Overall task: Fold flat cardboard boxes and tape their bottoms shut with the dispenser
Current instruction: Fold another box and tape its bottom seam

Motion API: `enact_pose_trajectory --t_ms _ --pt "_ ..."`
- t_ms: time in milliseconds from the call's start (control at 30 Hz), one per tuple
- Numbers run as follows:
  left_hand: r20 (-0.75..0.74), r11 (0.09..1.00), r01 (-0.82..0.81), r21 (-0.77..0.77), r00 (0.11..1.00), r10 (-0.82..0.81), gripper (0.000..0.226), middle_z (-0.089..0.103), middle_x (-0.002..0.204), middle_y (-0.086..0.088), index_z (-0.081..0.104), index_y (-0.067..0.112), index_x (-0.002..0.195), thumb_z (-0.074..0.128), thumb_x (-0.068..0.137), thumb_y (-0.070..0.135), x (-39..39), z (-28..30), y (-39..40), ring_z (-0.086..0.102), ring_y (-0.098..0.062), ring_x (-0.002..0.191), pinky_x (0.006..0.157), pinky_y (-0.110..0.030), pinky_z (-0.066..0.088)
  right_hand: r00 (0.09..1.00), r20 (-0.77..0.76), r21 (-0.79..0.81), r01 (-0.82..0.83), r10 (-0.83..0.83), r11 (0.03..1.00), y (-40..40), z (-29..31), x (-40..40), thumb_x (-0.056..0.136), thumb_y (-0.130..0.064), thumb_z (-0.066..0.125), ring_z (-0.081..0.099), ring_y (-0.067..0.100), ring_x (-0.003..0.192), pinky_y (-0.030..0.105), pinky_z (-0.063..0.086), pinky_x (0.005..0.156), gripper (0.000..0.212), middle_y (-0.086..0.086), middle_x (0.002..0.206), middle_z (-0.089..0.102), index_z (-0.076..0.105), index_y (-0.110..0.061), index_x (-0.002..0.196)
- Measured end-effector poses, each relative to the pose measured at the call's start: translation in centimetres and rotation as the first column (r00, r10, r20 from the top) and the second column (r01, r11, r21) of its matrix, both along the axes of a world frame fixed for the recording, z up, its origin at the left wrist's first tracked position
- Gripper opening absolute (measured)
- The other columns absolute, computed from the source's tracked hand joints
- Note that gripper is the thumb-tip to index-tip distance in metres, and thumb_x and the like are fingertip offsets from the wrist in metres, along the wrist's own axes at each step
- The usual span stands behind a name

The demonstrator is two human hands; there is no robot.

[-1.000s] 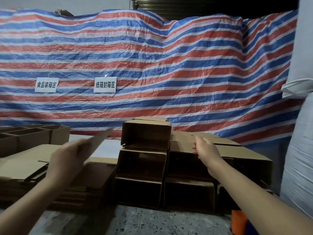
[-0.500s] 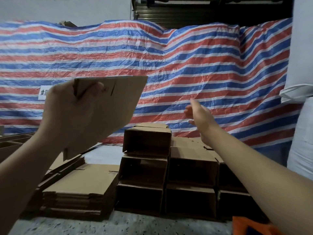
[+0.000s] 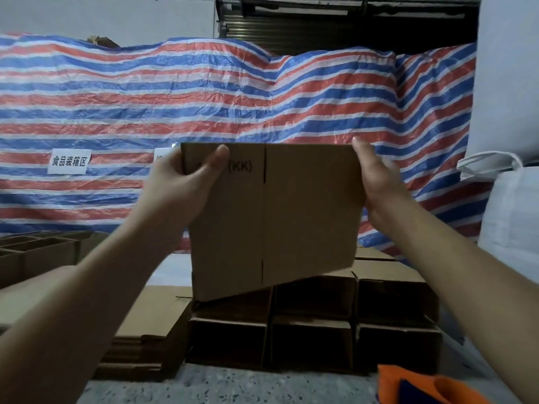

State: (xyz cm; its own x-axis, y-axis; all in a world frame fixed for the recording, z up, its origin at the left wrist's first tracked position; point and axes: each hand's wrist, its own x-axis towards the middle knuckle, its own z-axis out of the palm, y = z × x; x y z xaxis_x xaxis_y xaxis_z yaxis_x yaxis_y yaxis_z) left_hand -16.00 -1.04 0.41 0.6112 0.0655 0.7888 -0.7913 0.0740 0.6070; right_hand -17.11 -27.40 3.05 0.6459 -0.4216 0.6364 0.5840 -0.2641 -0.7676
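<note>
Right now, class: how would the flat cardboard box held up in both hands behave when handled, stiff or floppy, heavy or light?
The flat cardboard box probably stays fairly stiff: it stands unsagging between the left hand and right hand. Likely light, since edge holds alone keep it aloft. It may hinge at its centre crease.

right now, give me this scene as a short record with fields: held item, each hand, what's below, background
held item: flat cardboard box, upright, "(KK)" printed near its top
left hand: grips the box's upper left corner, thumb on the near face
right hand: open palm pressed against the box's right edge
below: stacked folded boxes; pile of flat cardboard to their left
background: striped tarp
</note>
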Motion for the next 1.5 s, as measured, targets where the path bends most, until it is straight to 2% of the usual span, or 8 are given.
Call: enact_pose_trajectory --t_ms 100,300,500,633,700,867,1133,1500 --pt "-0.147 0.997 0.029 -0.068 0.988 -0.039 0.024 0.074 0.079 0.011 0.065 0.028 0.093 0.070 0.083 0.049 1.2 -2.1 -1.3 0.070 -0.002 0.067 0.044 -0.022 0.053 0.997 -0.068 0.046 0.041 -0.038 0.998 -1.4 -2.9 -1.4 0.090 -0.066 0.057 0.074 0.014 0.084 0.034 0.059 0.071 0.040 -0.008 0.089 0.077 0.068 -0.028 0.095" --pt "-0.365 0.999 -0.046 0.013 0.930 0.048 0.024 0.068 0.097 0.009 0.060 0.030 0.095 0.066 0.087 0.052 2.8 -8.1 -3.8 0.064 -0.010 0.090 0.070 -0.030 0.052 0.979 -0.202 0.110 0.065 -0.041 0.992 -2.9 -8.9 -3.0 0.091 -0.056 0.066 0.077 0.021 0.082 0.047 0.060 0.087 0.041 0.001 0.085 0.078 0.072 -0.016 0.096" --pt "-0.485 0.999 -0.038 0.036 0.873 0.051 0.024 0.065 0.101 0.005 0.056 0.033 0.102 0.063 0.089 0.051 3.8 -15.6 -5.6 0.061 -0.012 0.096 0.071 -0.029 0.049 0.949 -0.314 0.166 0.074 -0.019 0.983 -3.7 -16.6 -2.6 0.095 -0.051 0.062 0.075 0.025 0.089 0.048 0.059 0.089 0.039 0.005 0.091 0.078 0.071 -0.015 0.107" --pt "-0.479 0.994 -0.064 0.086 0.872 0.097 0.022 0.065 0.098 0.004 0.056 0.032 0.100 0.062 0.089 0.050 3.9 -19.3 -6.0 0.062 -0.012 0.093 0.068 -0.028 0.050 0.915 -0.403 0.183 0.053 0.026 0.982 -4.7 -20.8 -1.9 0.097 -0.051 0.057 0.076 0.022 0.076 0.031 0.059 0.063 0.046 0.007 0.085 0.078 0.073 -0.009 0.101" --pt "-0.459 0.993 -0.074 0.091 0.882 0.108 0.021 0.065 0.096 0.004 0.057 0.031 0.099 0.062 0.090 0.050 3.9 -19.6 -6.1 0.063 -0.011 0.091 0.067 -0.027 0.049 0.908 -0.410 0.187 -0.006 0.084 0.982 -5.5 -21.2 -1.7 0.097 -0.051 0.056 0.076 0.022 0.078 0.025 0.056 0.056 0.046 0.011 0.089 0.078 0.075 -0.010 0.098" --pt "-0.490 0.997 -0.037 0.068 0.869 0.066 0.023 0.065 0.098 0.000 0.058 0.027 0.100 0.064 0.090 0.047 3.9 -19.2 -5.8 0.062 -0.015 0.093 0.070 -0.030 0.049 0.875 -0.376 0.239 -0.226 0.305 0.944 -7.2 -20.0 -1.4 0.098 -0.063 0.040 0.073 0.029 0.096 0.043 0.050 0.086 0.067 0.020 0.104 0.073 0.075 -0.007 0.105" --pt "-0.605 0.993 0.066 -0.100 0.788 -0.113 0.032 0.068 0.108 -0.007 0.061 0.023 0.107 0.071 0.085 0.046 3.4 -18.8 -5.8 0.065 -0.026 0.102 0.092 -0.054 0.053 0.773 -0.374 0.371 -0.381 0.512 0.847 -8.2 -18.8 -2.0 0.092 -0.050 0.053 0.063 0.029 0.094 0.042 0.047 0.085 0.069 0.021 0.105 0.063 0.057 0.009 0.127" --pt "-0.620 0.991 0.056 -0.125 0.775 -0.122 0.025 0.061 0.100 -0.008 0.048 0.028 0.100 0.061 0.089 0.046 4.6 -17.8 -7.5 0.058 -0.023 0.093 0.071 -0.037 0.045 0.715 -0.425 0.252 -0.495 0.555 0.832 -6.6 -18.6 -3.7 0.089 -0.046 0.049 0.063 0.022 0.081 0.040 0.050 0.077 0.043 0.013 0.087 0.064 0.072 -0.010 0.085"
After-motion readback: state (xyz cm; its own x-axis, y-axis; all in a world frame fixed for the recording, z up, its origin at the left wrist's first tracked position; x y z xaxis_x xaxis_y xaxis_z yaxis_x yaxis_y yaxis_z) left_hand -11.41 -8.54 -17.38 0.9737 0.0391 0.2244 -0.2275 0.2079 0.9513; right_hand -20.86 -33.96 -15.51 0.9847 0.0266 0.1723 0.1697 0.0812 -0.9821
